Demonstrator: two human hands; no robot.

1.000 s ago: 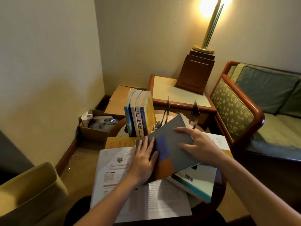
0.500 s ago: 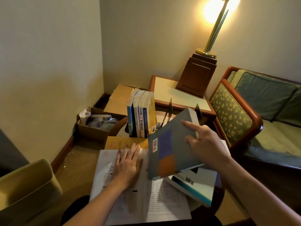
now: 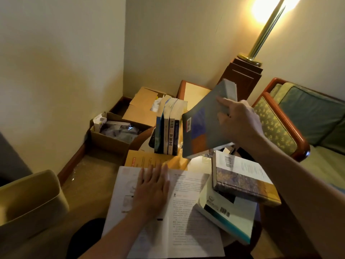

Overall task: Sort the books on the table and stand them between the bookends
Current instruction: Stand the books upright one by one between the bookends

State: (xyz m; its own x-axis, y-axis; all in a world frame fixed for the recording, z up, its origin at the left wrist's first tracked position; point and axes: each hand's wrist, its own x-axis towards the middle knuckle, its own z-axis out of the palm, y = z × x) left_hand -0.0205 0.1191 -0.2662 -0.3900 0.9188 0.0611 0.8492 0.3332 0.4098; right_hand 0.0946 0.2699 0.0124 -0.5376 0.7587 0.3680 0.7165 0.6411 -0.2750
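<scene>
Carrying a book to the row, is that the step in hand?

Yes, I'd say so. The right hand [image 3: 240, 124] grips the grey book [image 3: 203, 131] by its upper edge, thumb on the cover. It hangs tilted in the air at centre right of the frame, just right of the standing books [image 3: 169, 131].

And the left hand [image 3: 151, 189]?

Flat on the open papers [image 3: 186, 212] at lower centre, fingers straight, holding nothing.

Where are the bookends?

I cannot make them out; the raised book covers the spot where the right one would be.

So what does the next move call for?

Judging from this, turning the grey book upright, spine toward the viewer like the others, and lowering it against the rightmost standing book. That row leans a little at the top, so the left hand may need to steady it.

How much is left?

Plenty. The mottled book [image 3: 240, 176] and the white and teal book [image 3: 225, 212] lie stacked at lower right, and a yellow booklet [image 3: 149, 159] lies flat just below the row.
</scene>
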